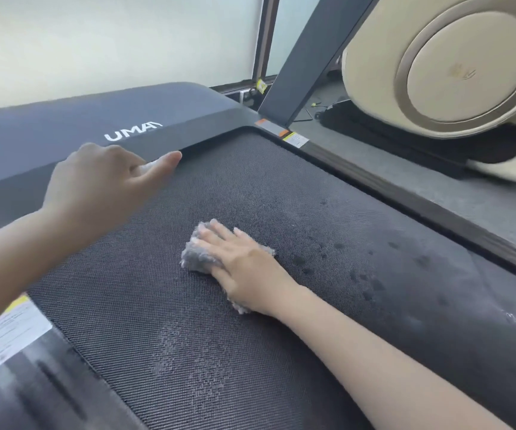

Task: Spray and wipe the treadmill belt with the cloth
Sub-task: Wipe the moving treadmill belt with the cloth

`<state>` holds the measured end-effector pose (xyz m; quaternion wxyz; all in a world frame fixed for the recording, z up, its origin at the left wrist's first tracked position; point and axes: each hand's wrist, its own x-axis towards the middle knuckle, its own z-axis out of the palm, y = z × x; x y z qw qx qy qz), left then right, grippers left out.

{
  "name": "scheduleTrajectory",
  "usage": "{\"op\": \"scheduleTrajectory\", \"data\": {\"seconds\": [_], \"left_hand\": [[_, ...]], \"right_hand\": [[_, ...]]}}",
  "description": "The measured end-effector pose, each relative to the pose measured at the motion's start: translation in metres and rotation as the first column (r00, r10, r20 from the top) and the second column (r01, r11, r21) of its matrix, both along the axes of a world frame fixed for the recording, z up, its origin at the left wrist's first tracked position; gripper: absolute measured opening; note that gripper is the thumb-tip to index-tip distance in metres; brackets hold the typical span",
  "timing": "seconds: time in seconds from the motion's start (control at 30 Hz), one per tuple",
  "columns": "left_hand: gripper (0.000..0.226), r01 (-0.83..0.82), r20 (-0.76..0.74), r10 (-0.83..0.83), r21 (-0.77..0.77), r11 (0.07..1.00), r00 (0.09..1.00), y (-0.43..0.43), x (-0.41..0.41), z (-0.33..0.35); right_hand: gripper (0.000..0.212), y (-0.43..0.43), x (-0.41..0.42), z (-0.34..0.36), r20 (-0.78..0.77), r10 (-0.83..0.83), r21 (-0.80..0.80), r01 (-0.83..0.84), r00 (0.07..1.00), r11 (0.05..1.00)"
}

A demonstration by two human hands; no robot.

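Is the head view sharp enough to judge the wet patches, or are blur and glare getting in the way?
Head view: the centre is sharp, so the dark spray spots on the belt beside the cloth read clearly; the lower-left label is smeared by blur; the light is soft, with no glare on the belt; the wide-angle lens slightly bows the side rail.

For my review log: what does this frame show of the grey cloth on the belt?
The cloth is a small grey, fluffy, microfibre-looking rag, bunched rather than spread out. It lies on the treadmill belt near its middle, just left of dark wet spots. The right hand presses on it with straight fingers and covers most of it; tufts show past the fingertips and by the wrist.
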<state>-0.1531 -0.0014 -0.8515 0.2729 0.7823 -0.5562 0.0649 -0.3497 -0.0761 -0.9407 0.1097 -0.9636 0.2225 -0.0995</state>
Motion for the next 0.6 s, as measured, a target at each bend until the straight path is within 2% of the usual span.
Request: {"op": "scheduleTrajectory", "data": {"seconds": [0.1, 0.3, 0.6], "left_hand": [[0.096, 0.004, -0.005, -0.004, 0.006, 1.0, 1.0, -0.007, -0.008, -0.002], [0.091, 0.049, -0.014, -0.049, 0.013, 0.999, 0.999, -0.025, -0.024, -0.011], [0.093, 0.082, 0.03, -0.084, 0.077, 0.994, 0.996, -0.035, -0.031, -0.017]], "right_hand": [[0.048, -0.043, -0.004, 0.002, -0.045, -0.085, -0.032, 0.083, 0.995, 0.996], [0.049, -0.13, -0.022, -0.001, -0.046, -0.293, 0.028, 0.294, 0.955, 0.955], [0.049, -0.224, -0.075, 0.001, -0.108, -0.576, 0.027, 0.582, 0.81, 0.813]]}}
